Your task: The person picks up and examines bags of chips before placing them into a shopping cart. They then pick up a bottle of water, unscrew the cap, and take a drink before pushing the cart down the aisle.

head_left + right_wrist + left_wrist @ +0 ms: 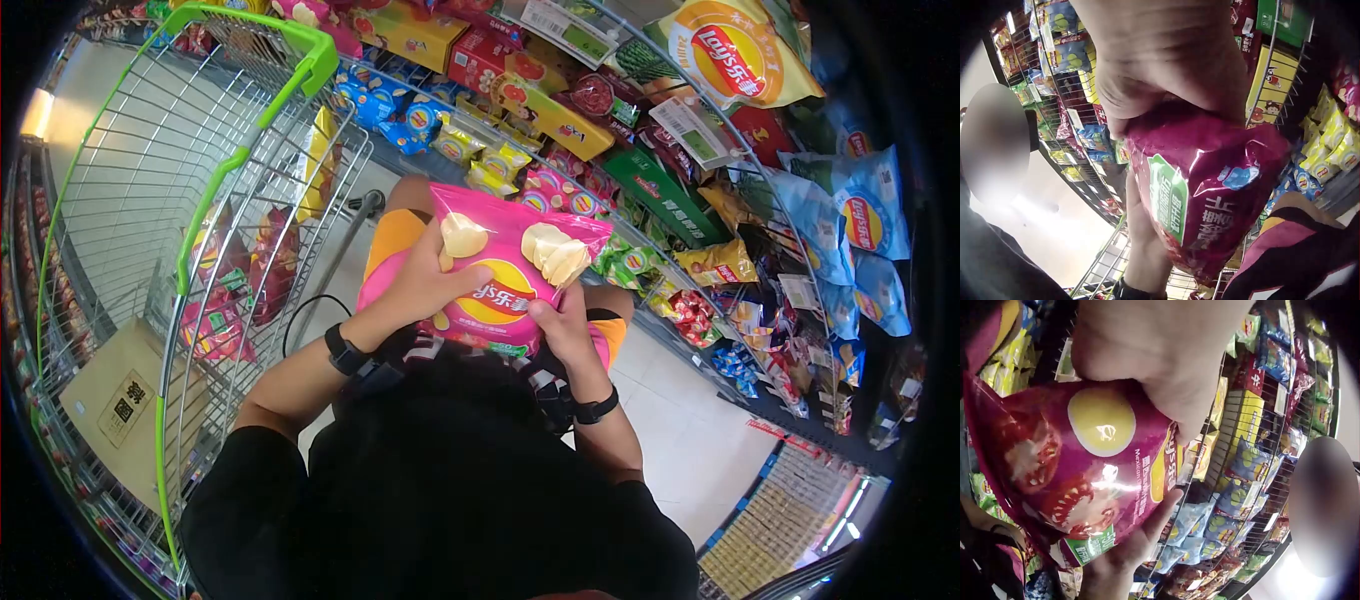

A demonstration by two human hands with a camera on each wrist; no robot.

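Note:
A pink Lay's crisp bag (500, 270) is held in front of my body by both hands. My left hand (428, 288) grips its left side, thumb across the front. My right hand (562, 322) grips the lower right edge, thumb on the printed face. In the left wrist view the left hand (1160, 356) covers the bag's (1085, 462) top, and the right hand's fingers (1141, 544) support it from below. The right wrist view has the right hand (1166, 56) clamped on the bag's (1210, 187) crumpled end, with the left hand (1144, 250) below it.
A wire shopping cart (170, 180) with a green handle (300, 45) stands at my left, several snack bags (235, 285) inside. A cardboard box (115, 395) lies beyond it. Shelves packed with crisp bags (700, 200) run along the right.

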